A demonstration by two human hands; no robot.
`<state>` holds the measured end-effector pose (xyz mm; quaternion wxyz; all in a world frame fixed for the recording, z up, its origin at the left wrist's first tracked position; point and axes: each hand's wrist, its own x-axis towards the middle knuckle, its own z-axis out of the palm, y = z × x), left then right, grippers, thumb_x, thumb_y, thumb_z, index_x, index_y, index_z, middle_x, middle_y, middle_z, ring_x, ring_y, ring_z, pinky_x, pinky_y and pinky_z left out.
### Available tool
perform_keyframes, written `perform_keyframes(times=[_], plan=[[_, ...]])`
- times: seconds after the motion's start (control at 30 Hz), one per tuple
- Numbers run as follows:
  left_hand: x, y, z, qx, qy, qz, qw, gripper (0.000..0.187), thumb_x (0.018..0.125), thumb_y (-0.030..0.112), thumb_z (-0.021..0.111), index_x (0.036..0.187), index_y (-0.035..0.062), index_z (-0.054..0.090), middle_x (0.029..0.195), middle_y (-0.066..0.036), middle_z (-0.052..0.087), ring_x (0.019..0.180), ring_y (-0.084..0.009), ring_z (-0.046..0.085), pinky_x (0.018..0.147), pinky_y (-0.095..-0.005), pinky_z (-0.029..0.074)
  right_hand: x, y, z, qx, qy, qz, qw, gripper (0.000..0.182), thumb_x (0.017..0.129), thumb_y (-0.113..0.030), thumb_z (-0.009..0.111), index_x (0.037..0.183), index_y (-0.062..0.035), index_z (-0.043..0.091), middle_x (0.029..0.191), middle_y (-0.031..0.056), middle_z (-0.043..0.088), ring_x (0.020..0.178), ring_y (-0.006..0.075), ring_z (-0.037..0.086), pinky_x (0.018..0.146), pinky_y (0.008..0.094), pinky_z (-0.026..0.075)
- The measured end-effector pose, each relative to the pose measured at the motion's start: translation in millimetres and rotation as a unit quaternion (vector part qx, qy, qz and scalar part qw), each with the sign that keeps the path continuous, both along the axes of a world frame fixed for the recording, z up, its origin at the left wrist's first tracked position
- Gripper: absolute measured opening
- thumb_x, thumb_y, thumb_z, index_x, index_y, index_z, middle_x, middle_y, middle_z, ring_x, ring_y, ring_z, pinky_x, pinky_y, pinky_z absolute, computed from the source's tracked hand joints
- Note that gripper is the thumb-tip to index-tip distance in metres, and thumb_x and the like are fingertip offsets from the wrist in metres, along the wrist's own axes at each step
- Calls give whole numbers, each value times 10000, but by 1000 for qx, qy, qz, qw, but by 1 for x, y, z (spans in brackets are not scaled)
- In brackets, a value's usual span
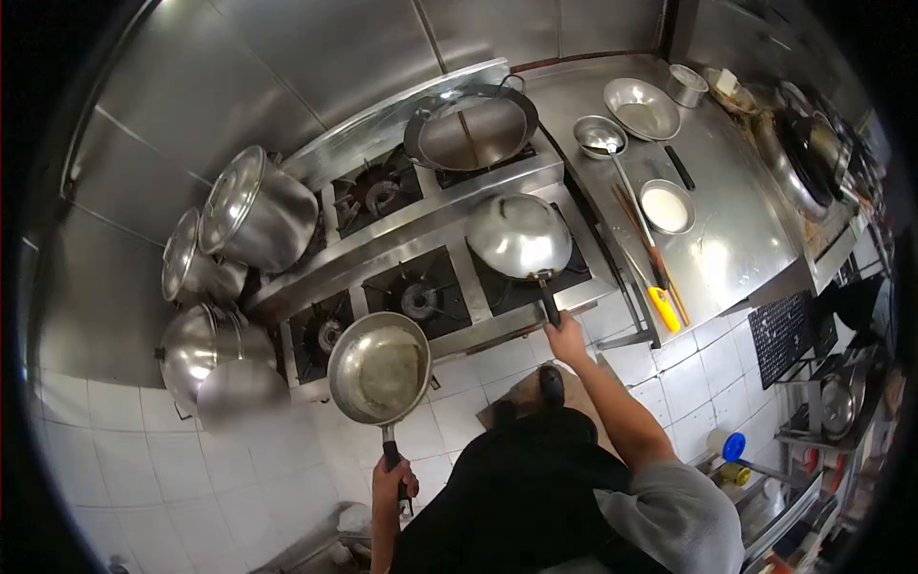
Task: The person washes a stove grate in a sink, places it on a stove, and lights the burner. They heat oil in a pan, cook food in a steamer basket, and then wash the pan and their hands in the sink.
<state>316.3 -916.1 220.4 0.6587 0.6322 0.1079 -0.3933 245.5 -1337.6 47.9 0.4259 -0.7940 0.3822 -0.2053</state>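
My left hand (394,481) is wrapped round the dark handle of a frying pan (381,368) with a worn, greyish inside. That pan is held out in front of the stove's front left burner, its open side facing up. My right hand (565,338) grips the black handle of a shiny steel pan (521,236), which sits over the front right burner. Between the two pans lies a bare burner (419,299) with a black grate. Behind the shiny pan, a wide dark two-handled pan (470,129) rests on the back right burner.
Large steel pots (263,215) with lids crowd the left side. On the steel counter (722,258) at right are a ladle (631,187), a bowl of white liquid (666,208), a shallow metal bowl (643,108) and a yellow-handled tool (663,308). Shelving stands at lower right.
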Motion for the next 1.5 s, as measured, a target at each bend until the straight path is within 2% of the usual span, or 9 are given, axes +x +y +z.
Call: perform_keyframes(times=[0.03,0.1,0.2,0.43,0.63,0.8,0.97,1.23,1.5], plan=[[-2,-8,-1,-7,-1,9,1000,142,867,83,567,837,53,431,555,-18,418,379,-150,438,364,-282,356,-17,-5,16,-1,5,7,1000,237,808,-203,613,868,0,506,666,191,603,596,368,599,535,440,458],[-7,-26,0,-18,6,20,1000,168,879,109,578,827,59,426,556,-18,418,376,-147,437,364,-277,359,-48,-10,41,388,-31,63,919,184,829,-183,601,890,-36,508,598,69,526,454,201,494,428,331,389],[-11,-53,0,-60,-33,8,998,193,884,134,593,844,64,417,546,-20,417,367,-146,438,355,-277,362,-69,-11,69,500,-78,72,860,152,873,-180,589,837,-81,480,581,-11,413,427,90,382,391,253,320],[-2,-135,-3,17,-105,-107,989,168,834,33,591,880,36,429,543,-52,466,382,-172,484,359,-291,416,-50,-7,17,655,-156,77,735,240,912,-234,596,808,-107,421,603,-22,389,469,94,401,417,271,364],[22,-232,-53,-88,-95,-192,973,143,815,-14,538,889,24,421,632,-77,523,497,-188,548,484,-317,463,-29,14,-22,636,-128,57,759,460,913,-506,510,774,-67,513,637,37,491,507,176,505,469,325,472],[30,-297,-107,4,-226,-263,938,79,798,48,605,860,13,572,731,-24,584,666,-102,551,620,-262,453,-15,15,-3,602,-100,-42,791,666,900,-625,390,1098,-3,523,838,142,562,655,268,634,575,400,565],[39,-316,-175,-5,-283,-294,913,214,790,172,685,872,-1,589,757,-50,587,696,-155,564,643,-311,460,-19,12,7,529,-77,-57,843,664,894,-620,418,1021,14,564,718,109,557,561,211,608,468,348,509],[0,-354,-106,39,-353,-286,890,428,891,361,570,1027,-44,542,916,-215,597,875,-348,586,786,-421,443,-24,7,34,303,-69,-48,949,581,911,-531,462,789,31,544,576,123,557,407,190,548,365,339,420],[-10,-459,3,-39,-409,-398,820,583,964,446,360,1194,-82,454,1153,-300,520,1114,-411,490,947,-403,365,-52,-104,123,167,-178,-50,969,615,952,-520,387,952,59,594,846,241,612,810,297,589,763,387,443]])
